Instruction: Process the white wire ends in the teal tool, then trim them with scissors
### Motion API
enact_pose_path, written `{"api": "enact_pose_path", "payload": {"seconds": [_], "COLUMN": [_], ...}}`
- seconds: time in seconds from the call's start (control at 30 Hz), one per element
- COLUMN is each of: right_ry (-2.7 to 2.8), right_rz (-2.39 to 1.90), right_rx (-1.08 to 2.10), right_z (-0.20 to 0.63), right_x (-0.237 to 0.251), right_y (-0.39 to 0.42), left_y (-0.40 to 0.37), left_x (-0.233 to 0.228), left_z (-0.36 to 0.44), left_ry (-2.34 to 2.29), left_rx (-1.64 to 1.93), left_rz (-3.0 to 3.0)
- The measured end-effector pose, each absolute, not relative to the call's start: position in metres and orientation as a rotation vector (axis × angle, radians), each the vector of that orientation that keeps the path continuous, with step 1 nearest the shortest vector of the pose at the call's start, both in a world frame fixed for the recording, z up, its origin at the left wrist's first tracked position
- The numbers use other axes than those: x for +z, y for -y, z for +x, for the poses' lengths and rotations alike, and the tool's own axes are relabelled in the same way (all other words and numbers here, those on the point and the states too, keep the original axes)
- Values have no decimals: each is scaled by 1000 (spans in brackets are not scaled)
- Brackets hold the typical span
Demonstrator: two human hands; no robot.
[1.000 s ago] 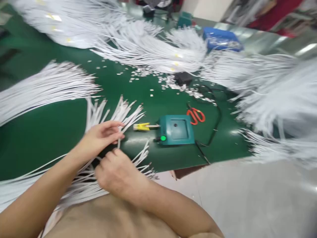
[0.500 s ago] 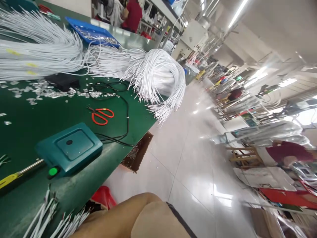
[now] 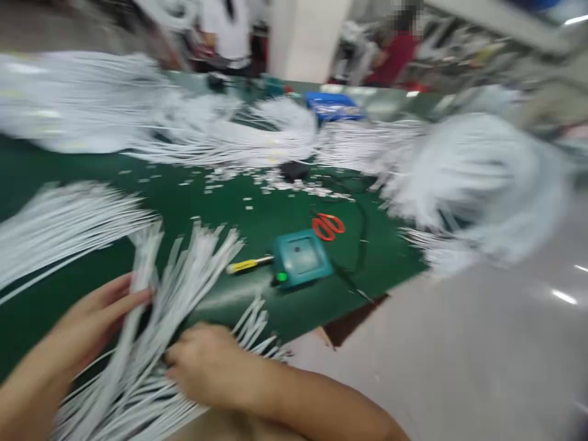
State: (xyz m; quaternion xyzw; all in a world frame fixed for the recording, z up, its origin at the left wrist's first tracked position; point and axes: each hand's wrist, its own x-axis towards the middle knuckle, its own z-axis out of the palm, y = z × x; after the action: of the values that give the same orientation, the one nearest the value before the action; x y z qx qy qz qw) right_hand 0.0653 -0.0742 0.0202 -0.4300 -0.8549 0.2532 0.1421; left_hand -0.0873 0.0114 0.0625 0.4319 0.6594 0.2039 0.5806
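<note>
A fan of white cables (image 3: 184,269) lies on the green table (image 3: 257,214) in front of me, its cut ends pointing away. My left hand (image 3: 92,324) rests against the left side of the fan, fingers stretched along the cables. My right hand (image 3: 206,364) is curled over the lower strands near the table edge. The picture is blurred, so I cannot make out whether either hand grips a cable. A teal box (image 3: 301,260) with a green lamp and a yellow-handled probe (image 3: 248,264) sits just beyond the cable ends.
Orange scissors (image 3: 327,225) lie behind the teal box, with a black cord beside them. Big bundles of white cables (image 3: 463,177) cover the right and far side. Small white scraps litter the middle. A blue tray (image 3: 334,105) stands at the back. People work beyond the table.
The view swung away to the right across the hall and has come back to the table. My left hand now lies further left on the cables than one second ago.
</note>
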Motion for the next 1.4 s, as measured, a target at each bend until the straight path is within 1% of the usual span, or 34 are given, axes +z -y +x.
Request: {"api": "enact_pose_path", "payload": {"seconds": [0.1, 0.27, 0.37, 0.5, 0.63, 0.77, 0.9, 0.93, 1.03, 1.07, 1.1, 1.23, 1.4], "right_ry": [2317, 1853, 1493, 1066, 896, 846, 900, 953, 1105, 1144, 1182, 1341, 1318], "right_rz": [-1205, -1309, -1319, -1196, -1072, -1026, -1069, -1129, -1334, -1348, -1329, -1187, -1122], "right_rx": [812, 1043, 1221, 1470, 1648, 1744, 1712, 1626, 1168, 1065, 1026, 1115, 1160], "right_z": [66, 78, 83, 83, 75, 70, 73, 75, 78, 78, 78, 77, 80], "right_x": [16, 41, 51, 55, 58, 57, 52, 51, 50, 51, 52, 55, 45], "right_y": [48, 20, 2, -21, -32, -32, -28, -27, -24, -23, -23, -24, -29], "left_y": [-4, 3, 9, 13, 18, 23, 22, 21, 18, 18, 18, 21, 18], "left_x": [66, 66, 69, 70, 68, 66, 69, 70, 73, 73, 73, 72, 65], "left_z": [-104, -99, -93, -89, -85, -81, -79, -78, -77, -77, -77, -76, -79], "left_ry": [-1318, -1251, -1222, -1219, -1286, -1366, -1395, -1391, -1397, -1402, -1403, -1392, -1410], "left_rx": [685, 846, 870, 846, 812, 859, 915, 910, 896, 896, 893, 857, 816], "left_rz": [840, 760, 746, 760, 806, 865, 801, 781, 772, 780, 790, 834, 854]}}
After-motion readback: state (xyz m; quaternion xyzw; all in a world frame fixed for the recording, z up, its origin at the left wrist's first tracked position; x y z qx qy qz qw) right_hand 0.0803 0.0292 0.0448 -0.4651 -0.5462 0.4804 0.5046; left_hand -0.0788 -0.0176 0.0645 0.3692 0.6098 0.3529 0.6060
